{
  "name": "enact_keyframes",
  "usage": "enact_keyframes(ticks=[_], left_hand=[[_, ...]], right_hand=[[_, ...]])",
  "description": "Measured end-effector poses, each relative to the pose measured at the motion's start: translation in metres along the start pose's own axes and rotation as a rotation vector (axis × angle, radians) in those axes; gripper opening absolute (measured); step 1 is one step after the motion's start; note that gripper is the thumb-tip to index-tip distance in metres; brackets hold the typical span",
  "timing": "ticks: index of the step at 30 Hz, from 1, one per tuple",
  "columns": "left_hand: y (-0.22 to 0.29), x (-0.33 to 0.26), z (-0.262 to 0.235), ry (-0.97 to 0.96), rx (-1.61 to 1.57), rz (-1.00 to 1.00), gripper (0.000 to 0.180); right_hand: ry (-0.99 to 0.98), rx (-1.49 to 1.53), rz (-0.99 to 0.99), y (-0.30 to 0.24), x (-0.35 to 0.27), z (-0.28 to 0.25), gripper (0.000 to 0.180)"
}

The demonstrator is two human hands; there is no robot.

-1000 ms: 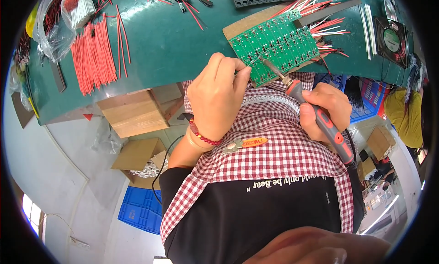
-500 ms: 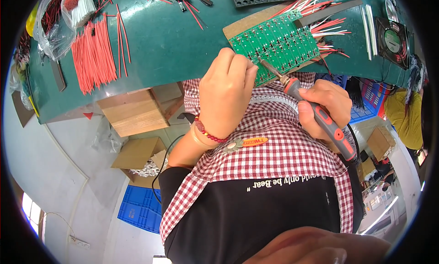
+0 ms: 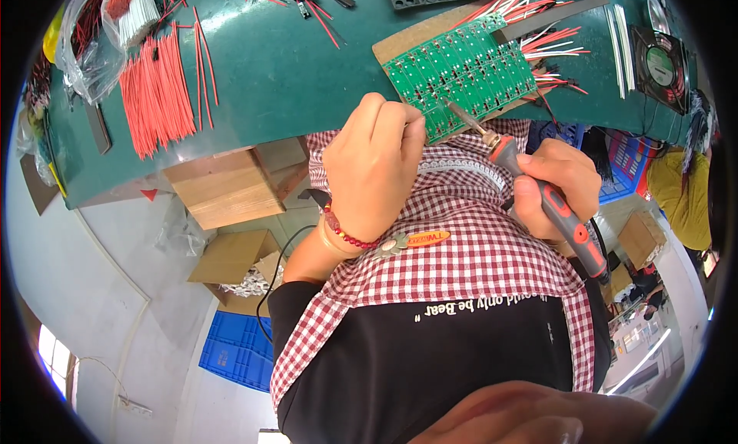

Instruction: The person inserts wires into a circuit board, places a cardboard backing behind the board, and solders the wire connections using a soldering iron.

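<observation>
At the near edge of the green workbench (image 3: 292,67), one green circuit board panel (image 3: 461,71) lies on a brown backing board (image 3: 400,44). The right hand (image 3: 557,186) is wrapped around one red-and-grey soldering iron (image 3: 550,202), its tip touching the panel. The left hand (image 3: 373,171) is curled, fingertips pinched at the panel's near edge; what it holds I cannot tell. One heap of red wires (image 3: 157,98) lies well left.

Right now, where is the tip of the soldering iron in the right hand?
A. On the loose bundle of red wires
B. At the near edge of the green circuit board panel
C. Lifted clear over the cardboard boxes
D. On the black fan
B: the right hand grips the soldering iron, whose metal tip meets the near edge of the green circuit board panel, beside the left hand fingertips.
</observation>
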State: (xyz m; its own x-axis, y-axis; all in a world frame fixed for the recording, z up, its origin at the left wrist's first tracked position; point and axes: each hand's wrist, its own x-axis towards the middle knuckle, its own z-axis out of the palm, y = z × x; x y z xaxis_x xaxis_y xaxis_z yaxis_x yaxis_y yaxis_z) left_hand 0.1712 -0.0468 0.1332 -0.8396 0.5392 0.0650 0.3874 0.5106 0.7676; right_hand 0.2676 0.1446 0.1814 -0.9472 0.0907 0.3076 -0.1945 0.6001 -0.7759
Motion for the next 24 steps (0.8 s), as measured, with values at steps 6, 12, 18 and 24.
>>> enact_keyframes(ticks=[6,12,18,24], left_hand=[[-0.004,0.004,0.003,0.037,0.017,0.034,0.016],[-0.008,0.005,-0.009,0.119,0.011,0.000,0.015],[-0.013,-0.003,-0.012,0.093,-0.020,-0.079,0.016],[-0.015,-0.001,-0.009,0.087,0.023,-0.033,0.015]], right_hand=[[0.008,0.008,-0.001,0.001,-0.001,0.003,0.021],[0.047,0.060,-0.010,0.003,0.000,0.006,0.022],[0.044,0.042,-0.028,0.003,0.004,0.021,0.022],[0.057,0.004,-0.025,0.002,0.002,0.027,0.023]])
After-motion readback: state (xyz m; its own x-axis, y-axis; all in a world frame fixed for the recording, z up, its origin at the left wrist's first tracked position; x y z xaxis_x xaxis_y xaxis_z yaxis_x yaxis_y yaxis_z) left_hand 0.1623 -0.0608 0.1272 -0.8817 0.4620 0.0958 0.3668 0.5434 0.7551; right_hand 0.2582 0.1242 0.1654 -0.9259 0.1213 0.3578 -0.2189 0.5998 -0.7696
